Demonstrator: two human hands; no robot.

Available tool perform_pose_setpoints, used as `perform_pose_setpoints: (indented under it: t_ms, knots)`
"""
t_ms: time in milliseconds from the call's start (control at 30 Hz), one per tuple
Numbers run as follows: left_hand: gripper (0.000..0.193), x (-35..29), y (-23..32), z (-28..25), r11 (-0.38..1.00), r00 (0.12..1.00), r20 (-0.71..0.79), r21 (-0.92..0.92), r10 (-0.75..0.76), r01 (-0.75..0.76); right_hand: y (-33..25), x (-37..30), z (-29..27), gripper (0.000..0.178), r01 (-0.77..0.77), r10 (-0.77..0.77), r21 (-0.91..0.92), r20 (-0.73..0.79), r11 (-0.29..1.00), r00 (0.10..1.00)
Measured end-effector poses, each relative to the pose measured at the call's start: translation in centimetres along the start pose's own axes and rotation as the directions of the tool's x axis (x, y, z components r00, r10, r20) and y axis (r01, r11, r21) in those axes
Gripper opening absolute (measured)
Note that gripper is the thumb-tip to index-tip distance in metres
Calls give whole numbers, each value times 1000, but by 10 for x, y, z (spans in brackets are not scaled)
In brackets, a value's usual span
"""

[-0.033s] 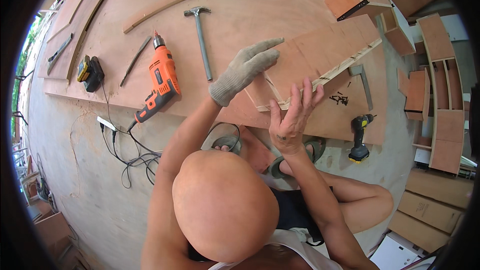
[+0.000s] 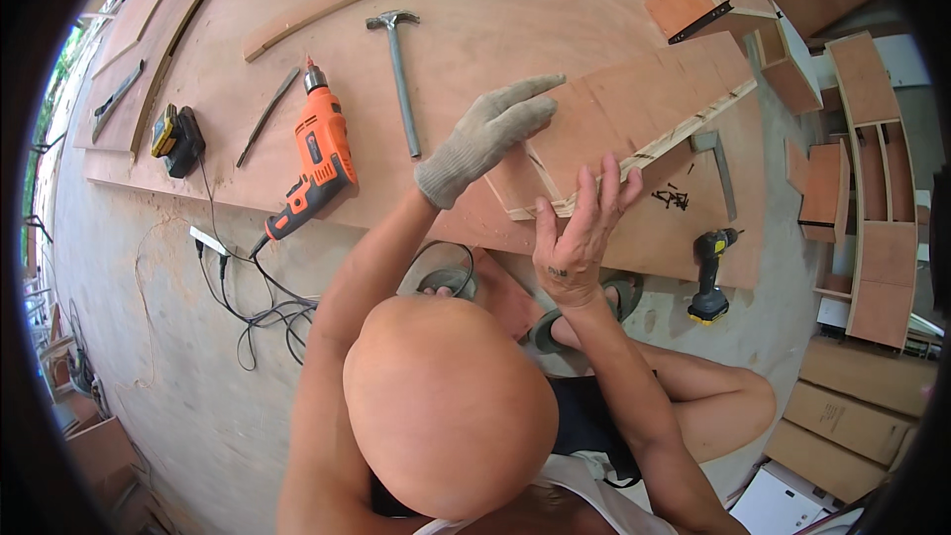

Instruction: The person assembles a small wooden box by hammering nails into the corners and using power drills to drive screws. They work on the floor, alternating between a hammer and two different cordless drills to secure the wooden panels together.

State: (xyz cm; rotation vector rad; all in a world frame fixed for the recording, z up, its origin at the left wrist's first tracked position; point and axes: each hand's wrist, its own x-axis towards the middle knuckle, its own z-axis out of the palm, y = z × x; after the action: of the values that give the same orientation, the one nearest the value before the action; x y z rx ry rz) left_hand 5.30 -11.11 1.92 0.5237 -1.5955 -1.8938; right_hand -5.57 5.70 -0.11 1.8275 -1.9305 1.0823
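A plywood box [image 2: 649,94], with pale layered edges, lies aslant on the large wooden board [image 2: 475,30]. My left hand [image 2: 495,129], in a grey knit glove, rests against the box's left end, its fingers stretched out nearly straight. At the near long edge is my bare right hand [image 2: 582,213], thumb by the near corner and fingers bent over the plywood edge. The underside of the box is hidden. Right of my right hand lie several dark screws [image 2: 676,199] and a grey metal square [image 2: 718,173].
An orange corded drill [image 2: 322,144], a claw hammer [image 2: 401,84], a chisel-like tool [image 2: 267,119] and a battery charger [image 2: 178,142] lie left. A cordless driver [image 2: 710,272] stands right. Cables [image 2: 272,315] tangle on the floor. Wooden cabinets [image 2: 882,228] and cartons [image 2: 842,416] line the right side.
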Motion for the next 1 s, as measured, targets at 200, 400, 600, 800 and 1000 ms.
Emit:
perform_pose_setpoints:
  t_ms: [200, 400, 600, 800, 1000]
  knots:
    - [52, 4, 1, 0, 1000, 1000, 14, 16, -23, 22, -4, 5, -4, 67, -28, 28, -4, 13, 1000, 1000]
    - [51, 6, -2, 0, 999, 999, -14, -12, 35, -35, -1, 17, -6, 59, 6, -6, 21, -3, 1000, 1000]
    - [54, 3, -28, -6, 991, 991, 6, -27, 131, -131, -12, 19, -5, 53, 65, -61, -220, 24, 973, 998]
    - [54, -20, -41, -39, 981, 987, -115, 173, 113, -92, -2, 22, -7, 44, 94, -91, -113, 30, 989, 995]
    - [56, -33, -72, -35, 993, 986, -153, 114, 59, -42, -5, 29, -12, 45, 52, -43, -150, 66, 987, 997]
